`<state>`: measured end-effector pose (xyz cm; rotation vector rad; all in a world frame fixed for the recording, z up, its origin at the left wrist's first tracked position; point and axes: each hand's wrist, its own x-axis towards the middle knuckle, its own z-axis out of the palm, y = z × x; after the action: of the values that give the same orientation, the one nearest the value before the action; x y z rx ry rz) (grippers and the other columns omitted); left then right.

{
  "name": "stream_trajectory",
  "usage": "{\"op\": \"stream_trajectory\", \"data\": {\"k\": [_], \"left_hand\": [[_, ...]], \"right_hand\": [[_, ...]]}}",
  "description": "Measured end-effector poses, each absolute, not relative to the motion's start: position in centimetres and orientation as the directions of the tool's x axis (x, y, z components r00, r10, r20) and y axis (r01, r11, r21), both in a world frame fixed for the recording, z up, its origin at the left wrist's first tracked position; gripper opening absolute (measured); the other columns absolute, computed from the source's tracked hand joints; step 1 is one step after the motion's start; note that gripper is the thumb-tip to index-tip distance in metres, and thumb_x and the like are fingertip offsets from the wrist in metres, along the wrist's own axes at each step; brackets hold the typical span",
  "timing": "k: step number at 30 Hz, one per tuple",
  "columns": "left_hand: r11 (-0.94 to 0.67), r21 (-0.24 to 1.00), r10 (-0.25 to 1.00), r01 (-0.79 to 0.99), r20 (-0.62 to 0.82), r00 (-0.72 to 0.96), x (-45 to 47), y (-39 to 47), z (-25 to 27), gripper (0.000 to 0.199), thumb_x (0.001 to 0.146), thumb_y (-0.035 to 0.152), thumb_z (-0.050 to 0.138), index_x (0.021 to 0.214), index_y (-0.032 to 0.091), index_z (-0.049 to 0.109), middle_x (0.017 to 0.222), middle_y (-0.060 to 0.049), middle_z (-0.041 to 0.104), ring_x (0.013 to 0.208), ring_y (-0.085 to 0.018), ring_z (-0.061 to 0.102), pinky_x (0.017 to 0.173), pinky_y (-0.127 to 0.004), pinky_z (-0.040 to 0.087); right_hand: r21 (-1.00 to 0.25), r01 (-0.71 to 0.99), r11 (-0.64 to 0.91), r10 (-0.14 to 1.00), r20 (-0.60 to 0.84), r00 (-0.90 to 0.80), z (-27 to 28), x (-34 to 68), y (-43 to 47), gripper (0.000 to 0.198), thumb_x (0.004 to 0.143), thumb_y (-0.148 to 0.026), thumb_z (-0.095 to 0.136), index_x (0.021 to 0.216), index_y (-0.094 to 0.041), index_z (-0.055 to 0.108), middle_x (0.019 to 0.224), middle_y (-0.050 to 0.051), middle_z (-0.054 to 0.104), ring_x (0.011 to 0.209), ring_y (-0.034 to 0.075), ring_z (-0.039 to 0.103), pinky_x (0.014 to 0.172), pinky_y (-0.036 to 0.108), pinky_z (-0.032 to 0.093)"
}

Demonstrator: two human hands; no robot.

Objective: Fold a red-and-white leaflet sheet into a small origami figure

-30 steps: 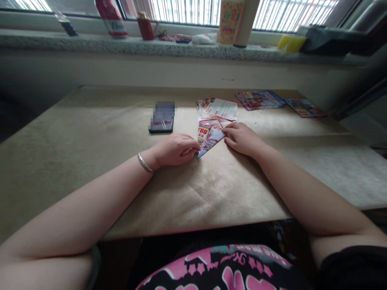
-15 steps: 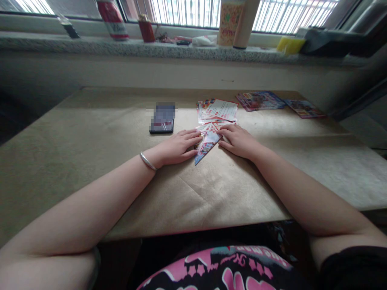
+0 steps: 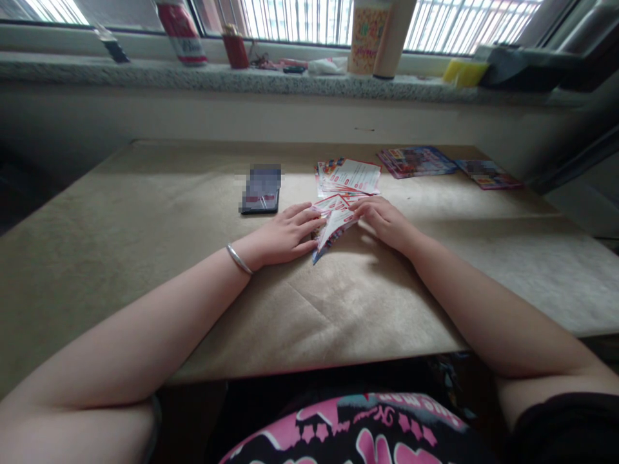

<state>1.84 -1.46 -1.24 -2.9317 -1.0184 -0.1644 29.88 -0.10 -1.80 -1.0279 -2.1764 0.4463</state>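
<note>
A printed paper sheet (image 3: 333,225), folded to a point toward me, lies on the table with its white flap partly raised. My left hand (image 3: 293,233) rests flat on its left side, fingers stretched out and slightly apart; a silver bangle circles that wrist. On the other side my right hand (image 3: 384,222) has its fingers closed at the flap's edge, with the fingertips partly hidden. Just beyond the folded paper lies a fanned stack of printed sheets (image 3: 355,175), white side up with red edges.
Left of the sheets lies a dark phone (image 3: 262,190). At the back right are a pile of colourful printed sheets (image 3: 420,161) and a smaller pile (image 3: 488,174). A can (image 3: 181,32), a red container (image 3: 235,48) and a patterned cup (image 3: 367,38) stand on the windowsill (image 3: 271,84).
My right hand has gone from lying on the paper to gripping its edge, and the flap has swung up toward the left, showing more white. My left hand stays almost in place.
</note>
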Motion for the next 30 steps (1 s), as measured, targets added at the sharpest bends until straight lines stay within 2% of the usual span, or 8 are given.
{"op": "stream_trajectory", "data": {"k": [4,6,8,12,16,19,23,30], "left_hand": [[-0.802,0.050,0.597,0.596,0.108,0.795,1.83,-1.36,-0.96,0.055,0.101,0.047,0.040,0.147,0.018,0.045,0.150,-0.011,0.045,0.147,-0.028,0.027,0.124,-0.043,0.022],[-0.814,0.064,0.580,0.577,0.117,0.806,1.89,-1.44,-0.78,0.053,0.100,0.047,0.041,0.145,0.020,0.046,0.146,-0.011,0.047,0.145,-0.028,0.030,0.123,-0.045,0.025],[-0.825,0.071,0.565,0.560,0.129,0.815,1.99,-1.61,-0.67,0.052,0.100,0.047,0.041,0.144,0.020,0.048,0.142,-0.012,0.049,0.142,-0.029,0.033,0.121,-0.046,0.028],[-0.831,0.081,0.555,0.550,0.171,0.814,2.29,-1.99,-0.79,0.054,0.098,0.049,0.044,0.142,0.019,0.050,0.137,-0.013,0.053,0.137,-0.029,0.039,0.118,-0.045,0.033],[-0.777,0.081,0.626,0.624,0.199,0.754,2.51,-2.01,-1.07,0.061,0.097,0.051,0.045,0.147,0.017,0.043,0.151,-0.014,0.043,0.146,-0.030,0.030,0.122,-0.045,0.026],[-0.697,0.114,0.717,0.708,0.124,0.686,2.55,-1.84,-1.04,0.071,0.098,0.055,0.039,0.154,0.013,0.029,0.161,-0.013,0.029,0.150,-0.031,0.020,0.124,-0.046,0.019],[-0.664,0.182,0.742,0.725,0.042,0.669,2.57,-1.66,-0.82,0.074,0.098,0.056,0.031,0.156,0.012,0.021,0.161,-0.014,0.028,0.151,-0.029,0.019,0.124,-0.045,0.019],[-0.676,0.316,0.731,0.665,0.177,0.659,2.39,-1.17,-1.11,0.076,0.095,0.056,0.035,0.154,0.008,0.026,0.154,-0.019,0.038,0.143,-0.029,0.035,0.121,-0.044,0.027]], "right_hand": [[-0.528,0.612,0.588,0.806,0.320,-0.498,-1.43,29.89,-0.32,0.062,0.100,-0.056,0.027,0.071,-0.020,0.068,0.096,0.009,0.074,0.098,0.023,0.066,0.095,0.041,0.048],[-0.466,0.651,0.599,0.799,0.296,-0.524,-1.39,29.92,-0.40,0.042,0.097,-0.048,0.045,0.077,-0.020,0.069,0.101,0.009,0.074,0.100,0.024,0.066,0.096,0.042,0.048],[-0.390,0.683,0.618,0.786,0.281,-0.551,-1.46,29.97,-0.51,0.026,0.088,-0.043,0.062,0.094,-0.020,0.071,0.111,0.010,0.072,0.108,0.027,0.063,0.099,0.044,0.048],[-0.330,0.723,0.607,0.795,0.236,-0.559,-1.77,30.01,-0.73,0.062,0.077,-0.040,0.075,0.132,-0.016,0.058,0.136,0.015,0.060,0.127,0.031,0.054,0.109,0.047,0.043],[-0.337,0.747,0.574,0.819,0.218,-0.531,-1.89,30.03,-0.67,0.081,0.074,-0.040,0.078,0.145,-0.016,0.047,0.147,0.016,0.052,0.136,0.032,0.047,0.115,0.048,0.037],[-0.298,0.765,0.571,0.821,0.207,-0.532,-1.79,30.07,-0.56,0.081,0.075,-0.044,0.077,0.146,-0.017,0.047,0.145,0.015,0.054,0.137,0.034,0.045,0.115,0.051,0.035],[-0.278,0.765,0.582,0.813,0.202,-0.546,-1.68,30.11,-0.55,0.076,0.077,-0.046,0.074,0.144,-0.019,0.050,0.145,0.014,0.054,0.137,0.034,0.046,0.115,0.051,0.036],[-0.249,0.764,0.595,0.804,0.197,-0.562,-1.42,30.01,-0.79,0.073,0.079,-0.045,0.072,0.144,-0.020,0.050,0.144,0.014,0.055,0.135,0.033,0.047,0.113,0.051,0.038]]}}
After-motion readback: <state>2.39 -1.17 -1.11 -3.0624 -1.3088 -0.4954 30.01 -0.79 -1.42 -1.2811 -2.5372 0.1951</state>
